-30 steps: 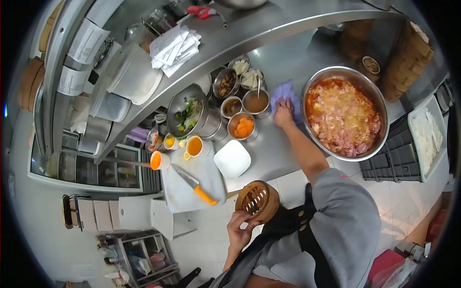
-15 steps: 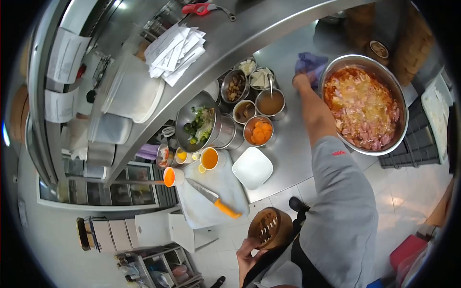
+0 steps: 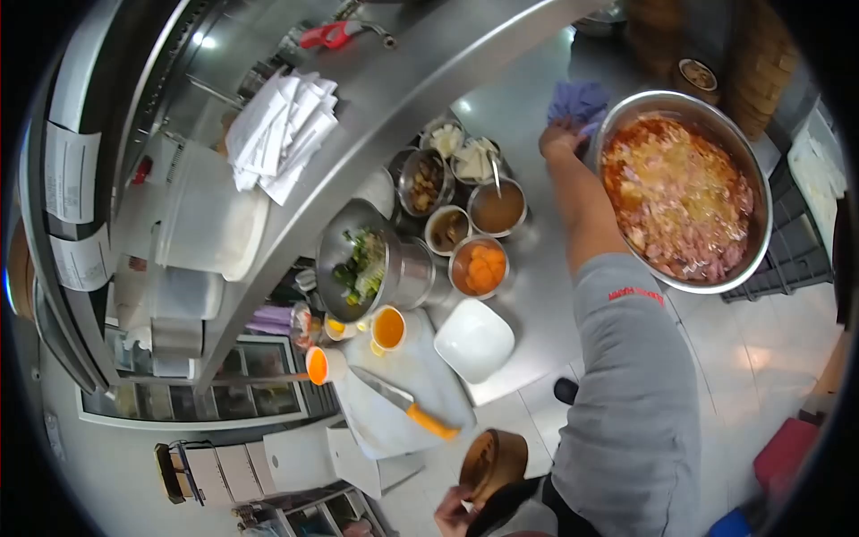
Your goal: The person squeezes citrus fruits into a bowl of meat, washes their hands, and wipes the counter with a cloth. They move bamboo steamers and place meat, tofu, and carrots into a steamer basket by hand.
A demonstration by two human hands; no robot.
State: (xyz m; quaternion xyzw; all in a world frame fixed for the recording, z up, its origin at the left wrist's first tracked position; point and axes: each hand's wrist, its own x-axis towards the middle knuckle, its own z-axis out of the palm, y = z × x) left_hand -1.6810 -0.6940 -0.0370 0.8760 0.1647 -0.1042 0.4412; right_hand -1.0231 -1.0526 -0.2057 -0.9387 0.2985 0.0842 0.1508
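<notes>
Low in the view, my left hand is closed on the rim of a small round bamboo steamer basket. Beyond the outstretched grey sleeve, my right hand grips a crumpled purple cloth on the steel counter; its fingers are partly hidden by the cloth. Right beside that hand stands a large steel bowl full of raw pink meat in reddish and yellowish sauce. A white square bowl sits at the counter's edge, between my two hands.
A white cutting board carries a knife with an orange handle and a cup of orange liquid. Several steel containers hold carrots, brown sauce and chopped food. A steel shelf edge overhangs the counter. A dark crate stands right.
The view has shifted and turned slightly. The steamer basket has tilted in my left hand, and its slots no longer show. My right hand stays at the cloth, beside the large bowl.
</notes>
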